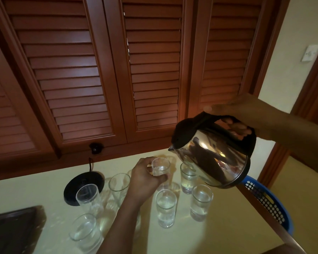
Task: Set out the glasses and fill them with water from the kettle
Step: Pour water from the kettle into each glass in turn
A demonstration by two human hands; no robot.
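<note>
The glass [161,168] gripped in the left hand [145,177] should be steadied; the kettle [209,158], clasped by the right hand [237,123], tipped slowly.

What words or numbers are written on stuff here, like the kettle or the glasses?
No text can be read anywhere.
The kettle shows only reflections.
The glasses are plain.
The wall switch is too blurred to tell.

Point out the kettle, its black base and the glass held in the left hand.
Kettle [215,158]: head view, shiny steel side.
Base [92,177]: head view, bare black top.
Held glass [161,169]: head view, clear wall below rim.
</note>
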